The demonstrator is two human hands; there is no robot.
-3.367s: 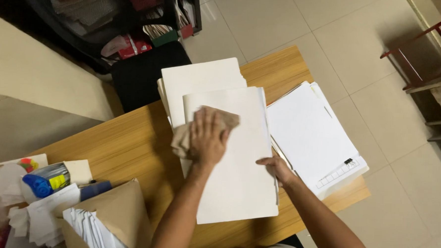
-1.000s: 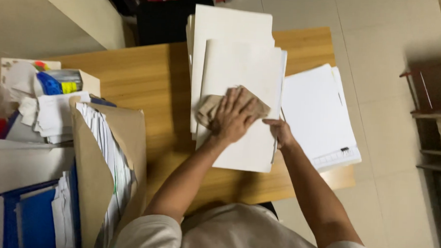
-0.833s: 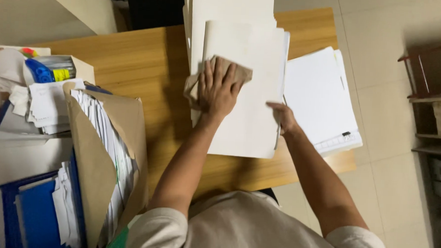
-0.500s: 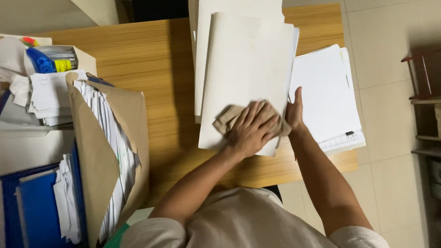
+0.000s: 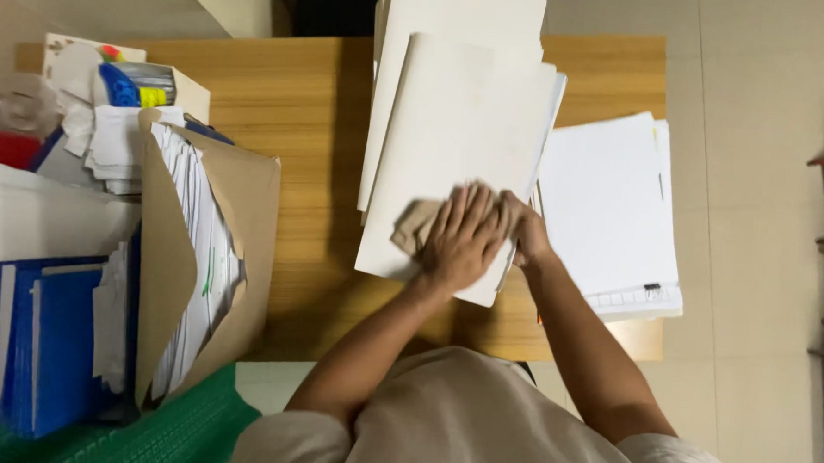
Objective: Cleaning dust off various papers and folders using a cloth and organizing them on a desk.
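left hand (image 5: pixel 463 236): flat, fingers spread, pressing a crumpled tan cloth (image 5: pixel 416 233) down on the cream folder (image 5: pixel 453 141). Not really a closed grip, more a palm pinning the rag to the cover.

right hand (image 5: pixel 523 232): just beside my left one, at the folder's right edge. Looks like it's steadying that edge, but I honestly can't tell if the fingers curl around it or only rest there.

cloth: sticks out left of my fingers, down at the near end of the folder, close to the corner nearest me.

folder: lying on the wooden desk (image 5: pixel 295 143), on top of another pale folder or two that poke out past its far end.

progress: my guess is the wipe has got to the near end of the cover; the far half looks plain with faint marks, so I couldn't swear it's clean. The folders underneath look untouched.

right of my hands: stack of white papers (image 5: pixel 607 212) with a small black clip near its near corner.

left of my hands: a brown envelope (image 5: pixel 207 260) stuffed with sheets, blue binders (image 5: pixel 46 336) beyond it, and a cluttered box of supplies (image 5: pixel 131 90) further out.
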